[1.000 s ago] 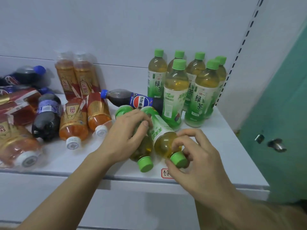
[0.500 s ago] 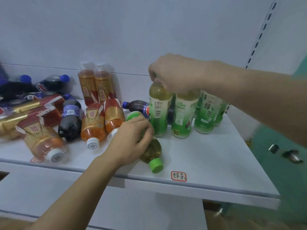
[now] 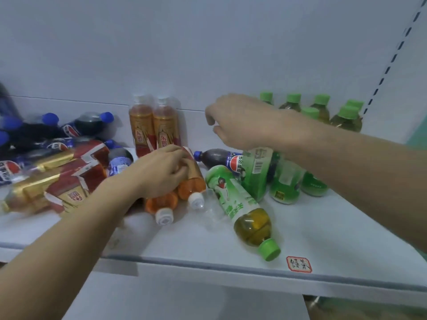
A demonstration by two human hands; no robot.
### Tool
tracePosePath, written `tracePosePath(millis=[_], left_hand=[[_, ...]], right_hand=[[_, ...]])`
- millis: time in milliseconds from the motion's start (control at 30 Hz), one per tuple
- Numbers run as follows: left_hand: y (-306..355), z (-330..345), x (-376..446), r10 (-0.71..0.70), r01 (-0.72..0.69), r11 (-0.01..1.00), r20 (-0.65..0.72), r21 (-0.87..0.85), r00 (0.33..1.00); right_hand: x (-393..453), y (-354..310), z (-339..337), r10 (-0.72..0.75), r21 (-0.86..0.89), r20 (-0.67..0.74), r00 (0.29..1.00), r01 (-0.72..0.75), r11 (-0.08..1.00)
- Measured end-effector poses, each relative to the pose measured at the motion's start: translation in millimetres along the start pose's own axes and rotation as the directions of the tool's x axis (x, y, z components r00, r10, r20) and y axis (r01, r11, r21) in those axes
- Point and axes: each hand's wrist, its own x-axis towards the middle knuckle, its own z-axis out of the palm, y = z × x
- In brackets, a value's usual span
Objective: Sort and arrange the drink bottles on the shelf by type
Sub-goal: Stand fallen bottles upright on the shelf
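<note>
My left hand (image 3: 161, 169) grips a lying orange drink bottle (image 3: 193, 181) with a white cap; a second one (image 3: 161, 206) lies beside it. My right hand (image 3: 240, 121) hovers above the shelf with loosely curled fingers and holds nothing. Below it a green tea bottle (image 3: 255, 172) stands upright at the left of the standing green tea group (image 3: 344, 116). One green tea bottle (image 3: 245, 209) lies on its side, cap toward the front edge. A cola bottle (image 3: 219, 157) lies behind it.
The white shelf (image 3: 323, 239) carries a red-framed label (image 3: 299, 263) at its front edge. Two orange bottles (image 3: 153, 125) stand at the back wall. Cola bottles (image 3: 76, 125) and orange bottles (image 3: 57, 181) lie piled at the left. A perforated upright (image 3: 392, 56) runs at the right.
My right hand let go of the green tea bottle it stood up and moved left above the shelf. My left hand left the lying green tea bottle and took hold of an orange bottle.
</note>
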Motion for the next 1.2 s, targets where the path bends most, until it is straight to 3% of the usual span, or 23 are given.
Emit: tracePosePath(millis=[167, 333, 400, 533, 667, 800, 933, 1200], left_hand=[[-27, -15, 6, 0.163, -0.183, 0.981, 0.234, 0.067, 0.959], [-47, -7, 16, 0.271, -0.286, 0.958, 0.25, 0.026, 0.929], [-53, -1, 14, 0.282, -0.293, 0.956, 0.203, 0.022, 0.938], [-57, 5, 13, 0.304, -0.312, 0.95, 0.192, 0.008, 0.933], [-57, 5, 13, 0.282, -0.289, 0.957, 0.212, 0.005, 0.936], [-56, 6, 14, 0.294, -0.3, 0.954, 0.19, -0.001, 0.937], [-56, 5, 12, 0.299, -0.304, 0.953, 0.186, -0.005, 0.936], [-55, 2, 12, 0.312, -0.316, 0.949, 0.17, -0.001, 0.935]], right_hand=[[68, -28, 69, 0.199, -0.008, 0.373, 0.906, -0.211, 0.978], [91, -34, 100, 0.255, -0.039, 0.529, 0.809, -0.277, 0.96], [92, -35, 98, 0.279, -0.006, 0.495, 0.823, -0.318, 0.948], [95, -24, 65, 0.403, 0.228, 0.2, 0.893, -0.443, 0.867], [90, -19, 33, 0.597, 0.573, 0.063, 0.8, -0.518, 0.635], [81, -26, 41, 0.727, 0.769, 0.018, 0.686, -0.474, 0.429], [74, -34, 46, 0.747, 0.766, -0.06, 0.662, -0.45, 0.46], [45, -44, 47, 0.713, 0.798, 0.019, 0.701, -0.44, 0.411]])
